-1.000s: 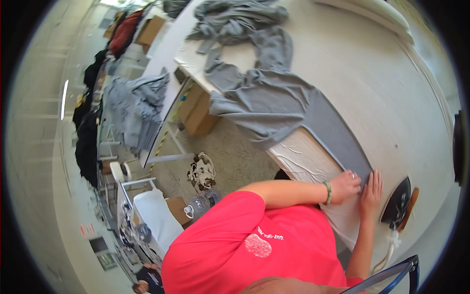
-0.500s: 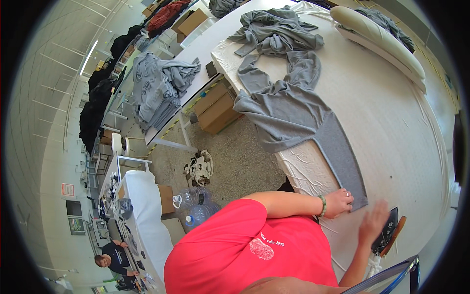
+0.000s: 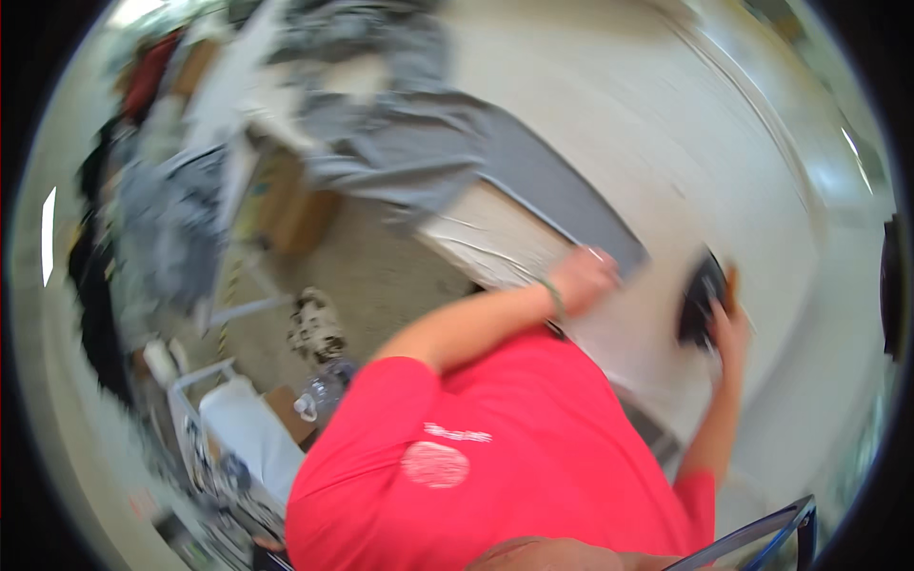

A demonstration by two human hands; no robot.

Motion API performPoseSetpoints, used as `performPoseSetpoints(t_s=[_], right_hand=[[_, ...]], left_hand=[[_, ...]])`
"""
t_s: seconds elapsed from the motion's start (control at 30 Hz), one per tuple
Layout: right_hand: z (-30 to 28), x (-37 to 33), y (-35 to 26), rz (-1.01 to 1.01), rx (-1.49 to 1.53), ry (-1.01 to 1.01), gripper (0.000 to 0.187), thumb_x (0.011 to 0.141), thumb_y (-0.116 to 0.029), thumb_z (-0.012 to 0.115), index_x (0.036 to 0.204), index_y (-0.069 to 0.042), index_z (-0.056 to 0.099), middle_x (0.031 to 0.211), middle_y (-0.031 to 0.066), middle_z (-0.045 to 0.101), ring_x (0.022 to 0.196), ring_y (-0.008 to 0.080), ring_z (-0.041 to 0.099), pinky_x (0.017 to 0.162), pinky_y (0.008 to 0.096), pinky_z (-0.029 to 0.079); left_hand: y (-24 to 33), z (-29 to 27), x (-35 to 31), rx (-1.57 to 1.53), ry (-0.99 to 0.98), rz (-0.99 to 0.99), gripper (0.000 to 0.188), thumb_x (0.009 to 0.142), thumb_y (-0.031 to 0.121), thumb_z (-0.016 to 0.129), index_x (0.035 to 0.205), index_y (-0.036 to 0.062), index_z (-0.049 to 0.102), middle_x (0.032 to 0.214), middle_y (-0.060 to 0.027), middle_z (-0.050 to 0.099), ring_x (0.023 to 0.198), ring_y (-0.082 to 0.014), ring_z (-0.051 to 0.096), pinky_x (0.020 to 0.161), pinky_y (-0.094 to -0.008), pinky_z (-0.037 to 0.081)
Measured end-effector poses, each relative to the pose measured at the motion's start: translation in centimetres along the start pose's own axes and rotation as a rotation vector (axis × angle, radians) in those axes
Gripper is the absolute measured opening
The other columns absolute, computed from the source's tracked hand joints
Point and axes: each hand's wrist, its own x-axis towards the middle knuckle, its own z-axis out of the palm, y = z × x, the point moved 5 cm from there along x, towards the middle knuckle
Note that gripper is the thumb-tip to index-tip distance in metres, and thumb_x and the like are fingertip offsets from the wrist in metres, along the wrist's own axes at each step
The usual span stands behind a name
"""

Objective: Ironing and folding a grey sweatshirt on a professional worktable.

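Observation:
A grey sweatshirt [image 3: 400, 143] is spread over the white-covered table [image 3: 590, 86], one long sleeve [image 3: 562, 195] laid out flat toward me. At the cuff end, my left hand [image 3: 583, 278] is closed with curled fingers on the fabric's edge; motion blurs the fingertips. To the right, my right hand [image 3: 729, 331] is wrapped round the brown handle of a black iron [image 3: 700, 297]. The iron is on or just above the cover, apart from the sleeve; blur hides which.
More grey clothing [image 3: 362, 29] lies at the table's far end. Left of the table, a pile of grey garments [image 3: 171, 214] rests on another table. A cardboard box [image 3: 295, 205] and a clear plastic bottle [image 3: 324, 392] stand below on the floor.
My right hand has gone from beside the iron to its handle, and the iron stands farther from the cuff. My left hand stays at the cuff. The whole view has shifted and blurred.

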Motion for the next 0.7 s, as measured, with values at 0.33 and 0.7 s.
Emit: performPoseSetpoints(t_s=[0.33,0.7], right_hand=[[4.3,-3.4,-7.8,-0.042,-0.452,0.004,0.039,0.093,-0.036,0.07,0.117,-0.006,0.071,0.1,0.0209,0.075,0.1,0.0401,0.071,0.085,0.0494,0.055],[7.5,-1.8,-9.7,-0.112,-0.682,-0.19,0.034,0.093,-0.037,0.07,0.116,-0.011,0.071,0.098,0.0194,0.075,0.094,0.0401,0.071,0.081,0.0497,0.055]], left_hand=[[0.4,-0.9,-0.1,0.037,-0.166,-0.006,0.036,0.081,0.014,0.068,0.117,0.0114,0.069,0.114,-0.0101,0.063,0.112,-0.0302,0.06,0.099,-0.0453,0.045],[0.6,-0.3,0.0,0.062,-0.111,-0.001,0.037,0.081,0.015,0.069,0.117,0.0085,0.068,0.114,-0.0091,0.063,0.115,-0.0287,0.06,0.1,-0.0447,0.044]])
